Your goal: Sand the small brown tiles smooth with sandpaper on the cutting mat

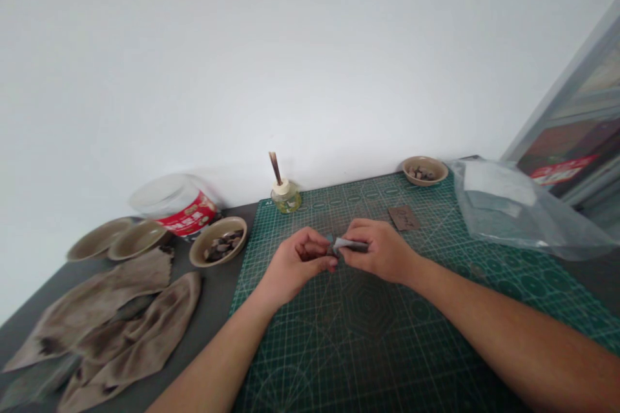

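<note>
My left hand [300, 264] is closed in a pinch on a small dark piece, mostly hidden by the fingers. My right hand [375, 248] grips a folded grey sheet [352, 244], which looks like sandpaper. The sheet's pale front end meets the small piece between my two hands, over the green cutting mat [310, 361]. Just beyond my right hand, a small brown square with writing [405, 218] lies flat on the mat.
Bowls of small stones stand at left [219, 242] and far right [425, 171]. A reed diffuser [285, 195] stands near the wall. Also around are a clear plastic bag [513, 206], a red-labelled jar [177, 206], two stacked-looking bowls [140, 240] and stained brown cloths [116, 310].
</note>
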Demonstrator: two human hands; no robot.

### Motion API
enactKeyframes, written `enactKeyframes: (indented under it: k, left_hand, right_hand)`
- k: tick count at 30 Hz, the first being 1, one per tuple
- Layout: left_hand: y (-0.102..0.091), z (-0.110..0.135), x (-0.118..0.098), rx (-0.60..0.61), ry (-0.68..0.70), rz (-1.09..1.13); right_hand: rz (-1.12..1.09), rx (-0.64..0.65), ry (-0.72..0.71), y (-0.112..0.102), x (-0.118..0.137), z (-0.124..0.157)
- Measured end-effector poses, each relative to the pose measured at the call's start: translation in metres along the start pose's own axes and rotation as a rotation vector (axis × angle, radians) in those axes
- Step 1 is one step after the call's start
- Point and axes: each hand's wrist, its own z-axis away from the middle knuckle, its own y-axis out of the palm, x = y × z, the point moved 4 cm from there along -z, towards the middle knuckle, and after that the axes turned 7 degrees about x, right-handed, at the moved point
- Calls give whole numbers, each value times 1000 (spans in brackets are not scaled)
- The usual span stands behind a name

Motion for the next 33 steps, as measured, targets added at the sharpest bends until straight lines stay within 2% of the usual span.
enactKeyframes:
  k: [3, 6, 11, 13, 20, 26, 33]
  left_hand:
    - [-2, -2, -1, -49, 12, 57]
    - [-3, -3, -1, -96, 25, 37]
    - [-8, -1, -6, -208, 99, -200]
    - [-7, 0, -8, -213, 92, -243]
    - [0, -1, -4, -156, 58, -221]
    - [-2, 5, -4, -241, 79, -301]
    - [1, 8, -12, -289, 88, -274]
  right_hand:
    - [89, -82, 40, -4, -3, -1]
    - [104, -100, 60, -4, -2, 0]
    - [83, -138, 52, -1, 1, 2]
    - [66, -144, 36, 2, 2, 3]
    - [150, -105, -79, 16, 5, 1]
    - [239, -77, -187, 18, 10, 2]
    - [318, -63, -234, 15, 10, 3]
